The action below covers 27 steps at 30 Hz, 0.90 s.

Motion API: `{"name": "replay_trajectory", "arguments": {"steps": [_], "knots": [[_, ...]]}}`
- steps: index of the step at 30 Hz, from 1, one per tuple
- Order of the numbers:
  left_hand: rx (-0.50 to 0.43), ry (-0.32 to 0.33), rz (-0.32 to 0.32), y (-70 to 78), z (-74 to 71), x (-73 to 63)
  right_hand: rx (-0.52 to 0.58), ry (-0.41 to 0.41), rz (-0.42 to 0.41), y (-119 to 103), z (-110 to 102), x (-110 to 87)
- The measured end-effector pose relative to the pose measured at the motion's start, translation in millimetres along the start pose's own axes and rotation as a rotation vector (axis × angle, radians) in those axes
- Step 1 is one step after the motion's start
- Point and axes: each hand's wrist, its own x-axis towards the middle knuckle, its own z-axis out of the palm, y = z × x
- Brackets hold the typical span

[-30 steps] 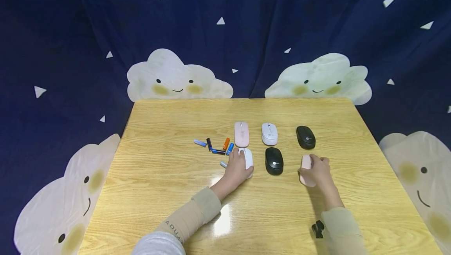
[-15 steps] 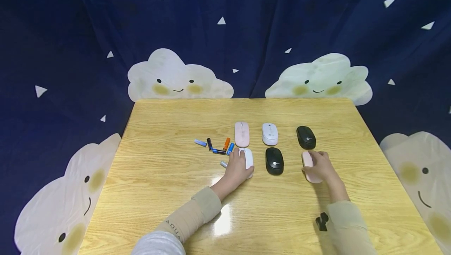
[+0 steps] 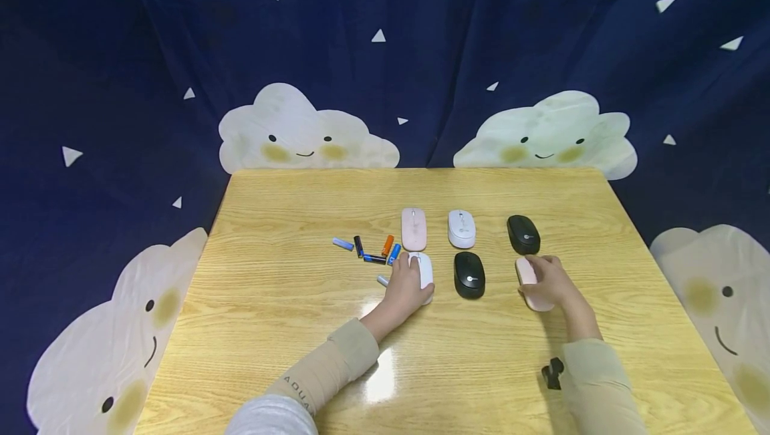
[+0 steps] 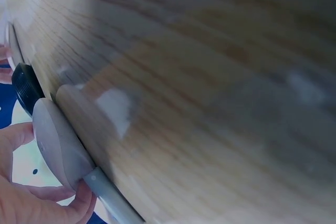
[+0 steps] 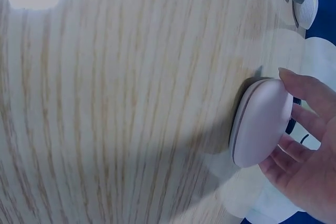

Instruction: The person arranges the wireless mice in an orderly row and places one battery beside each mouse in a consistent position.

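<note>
My left hand [image 3: 404, 289] grips a white computer mouse [image 3: 426, 269] on the wooden table, thumb on one side and fingers on the other. In the left wrist view this mouse [image 4: 60, 142] lies close to the tabletop, a grey-white battery [image 4: 113, 196] beside it. At the right, my right hand [image 3: 555, 281] holds a pink mouse [image 3: 526, 273] by its sides. The right wrist view shows the pink mouse [image 5: 262, 124] between thumb and fingers, near the tabletop; whether it touches the wood I cannot tell. Just beyond it sits a black mouse [image 3: 523, 234].
Between the hands lies another black mouse [image 3: 469, 275]. Behind stand a second pink mouse [image 3: 414, 229] and a white mouse [image 3: 462, 229]. Several loose batteries, among them an orange one [image 3: 388, 245] and a light blue one [image 3: 343, 244], lie left of the mice.
My right hand has moved the pink mouse a little to the right and away from me, toward the far black mouse. The left hand stays on its white mouse.
</note>
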Motion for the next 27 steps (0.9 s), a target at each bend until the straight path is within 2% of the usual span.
{"name": "replay_trajectory", "arguments": {"steps": [10, 16, 21, 27], "knots": [[-0.024, 0.001, -0.008, -0.7, 0.8, 0.0, 0.012, -0.021, 0.02, 3.1, -1.1, 2.0], [-0.011, 0.021, 0.018, -4.5, -1.5, -0.2, 0.005, -0.017, 0.015, 5.0, 1.2, 3.5], [0.007, 0.122, 0.098, -17.2, -15.6, 5.5, -0.003, -0.011, 0.005, 6.7, 2.1, 3.4], [0.026, 0.251, 0.241, -53.0, -38.1, 18.4, 0.009, -0.014, 0.011, 5.2, 1.3, 2.1]]}}
